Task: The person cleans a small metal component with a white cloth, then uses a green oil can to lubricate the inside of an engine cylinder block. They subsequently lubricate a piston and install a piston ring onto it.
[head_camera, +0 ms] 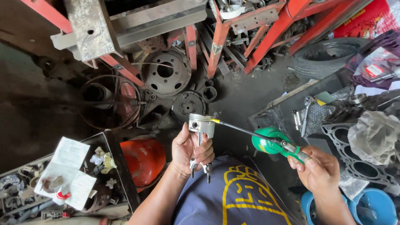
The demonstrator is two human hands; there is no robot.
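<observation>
— Nearest the camera, what is seen?

— Dark blue shirt cloth with a yellow print (233, 196) is seen at the bottom edge. At far left, papers (66, 171) are laid over a tray of small parts (25, 196), with an orange rounded shell (143, 160) just beside it on the floor.

— And the left hand?

— The left hand (192, 151) is clenched around the connecting rod (200, 143) of a piston (201, 123); the piston is held upright, its silver crown above the fingers and the rod's two bolts (201, 168) hanging below the palm.

— What is being done to it?

— Oiling appears to be in hand. A thin black spout (237, 128) with a yellow tip is laid against the right side of the piston crown. The spout runs right to a green oil can (270, 143), grasped at its lever by the right hand (318, 168).

— What would the next move call for?

— By judgement, the lever would need a squeeze while the piston is kept steady and the tip kept touching the ring area.

— Further right?

— A head gasket (354, 162) and crumpled cloth (375, 135) are lying on the counter (287, 109), with blue tubs (375, 208) near.
</observation>
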